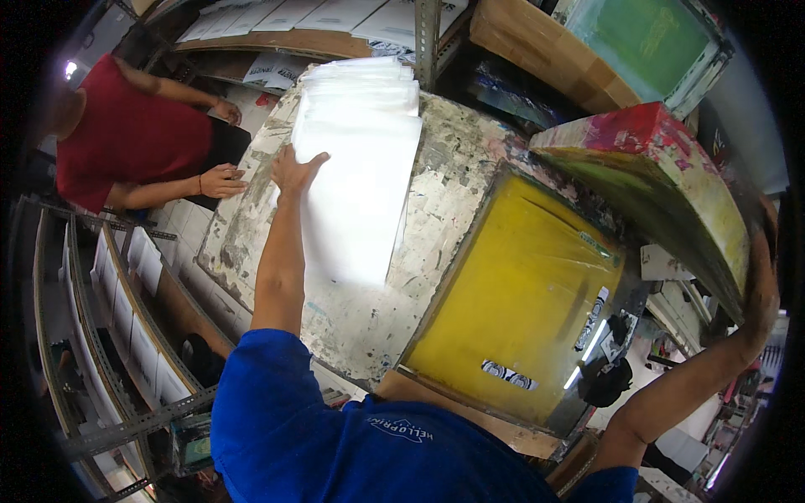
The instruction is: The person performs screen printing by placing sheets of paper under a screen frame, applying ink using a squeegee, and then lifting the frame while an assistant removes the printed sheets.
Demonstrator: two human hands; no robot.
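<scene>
Left hand (295, 170): spread, unclenched, resting on the left edge of the white stack (360, 159). Right hand (761, 222): at the tilted frame (662, 189)'s outer side; closure cannot be told. Stack lies on the table (453, 159), left of the yellow panel (511, 293). Its layers appear light, limp, easily creased; best lifted by a corner. Frame seems stiff, heavier; rim hold advised.

The pale tabletop (453, 155) is blotched all over with dark stains, and along its middle a long, overlapping stack of white sheets (356, 193) is laid. On its right side a yellow panel (503, 285) is set, marked with black-and-white strips (509, 375). Beyond the table, flat white pieces (327, 14) are borne in a row by a brown shelf (251, 40).
</scene>
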